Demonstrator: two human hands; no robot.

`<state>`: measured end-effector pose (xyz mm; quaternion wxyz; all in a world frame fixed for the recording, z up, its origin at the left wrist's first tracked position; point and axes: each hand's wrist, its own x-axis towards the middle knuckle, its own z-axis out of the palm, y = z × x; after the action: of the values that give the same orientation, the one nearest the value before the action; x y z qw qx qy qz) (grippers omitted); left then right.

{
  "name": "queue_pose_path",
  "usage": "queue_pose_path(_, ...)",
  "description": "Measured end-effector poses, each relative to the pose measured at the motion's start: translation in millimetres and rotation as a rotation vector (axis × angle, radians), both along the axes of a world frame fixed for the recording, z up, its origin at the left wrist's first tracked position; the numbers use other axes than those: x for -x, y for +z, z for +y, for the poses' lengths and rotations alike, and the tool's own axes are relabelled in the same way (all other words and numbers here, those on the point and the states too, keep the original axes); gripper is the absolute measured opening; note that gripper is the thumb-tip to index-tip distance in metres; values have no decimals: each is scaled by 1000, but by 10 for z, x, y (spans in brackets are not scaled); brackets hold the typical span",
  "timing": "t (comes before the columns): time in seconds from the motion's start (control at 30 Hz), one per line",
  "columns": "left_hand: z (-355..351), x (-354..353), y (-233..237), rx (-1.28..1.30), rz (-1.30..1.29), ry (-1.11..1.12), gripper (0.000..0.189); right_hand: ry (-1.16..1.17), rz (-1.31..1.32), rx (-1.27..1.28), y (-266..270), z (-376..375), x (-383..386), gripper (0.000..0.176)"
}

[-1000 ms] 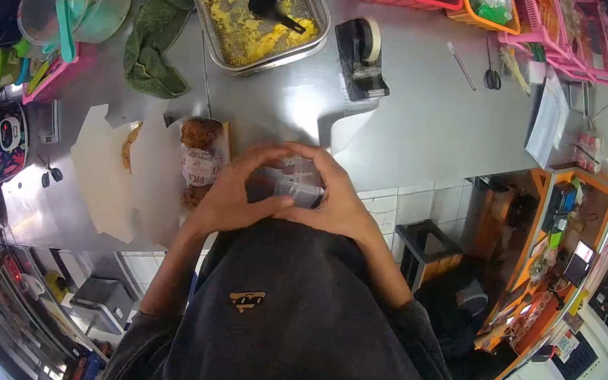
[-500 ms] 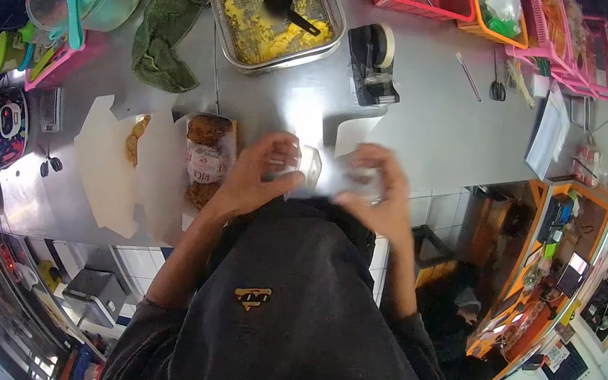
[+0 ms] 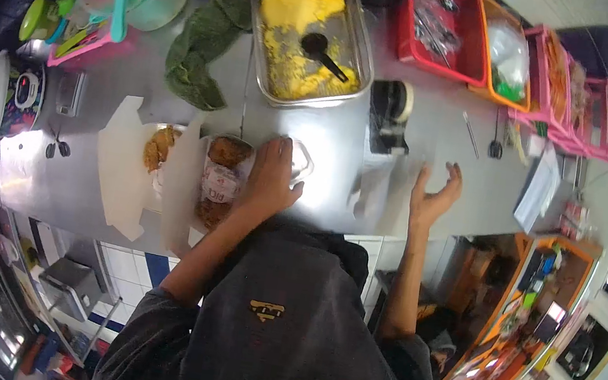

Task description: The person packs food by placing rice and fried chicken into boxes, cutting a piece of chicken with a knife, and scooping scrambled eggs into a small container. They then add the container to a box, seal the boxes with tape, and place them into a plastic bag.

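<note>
Covering a clear cup at frame centre, the left hand shows no readable grip. The right hand is spread open, empty. The packet label seems to read "RICE"

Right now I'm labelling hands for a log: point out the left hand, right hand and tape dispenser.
left hand (image 3: pixel 272 179): head view, back of the hand.
right hand (image 3: pixel 435 198): head view, middle of the hand.
tape dispenser (image 3: pixel 387 120): head view, its dark body.
</note>
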<state>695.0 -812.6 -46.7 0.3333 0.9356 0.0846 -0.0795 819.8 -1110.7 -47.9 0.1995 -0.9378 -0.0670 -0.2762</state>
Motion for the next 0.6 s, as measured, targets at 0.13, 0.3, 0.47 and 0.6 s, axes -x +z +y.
queue_pose_path(0.13,-48,-23,-83,-77,-103,50,83,513,205,-76,637,1360,-588,22)
queue_pose_path(0.3,46,-133,88,77,-156,84,78,726,357,488,269,2226,-1154,44)
queue_pose_path(0.47,90,-255,120,233,-165,297,74,672,449,899,82,2555,-1374,35)
queue_pose_path(0.6,69,-334,30,340,-294,432,74,743,282,885,61,2678,-1350,39)
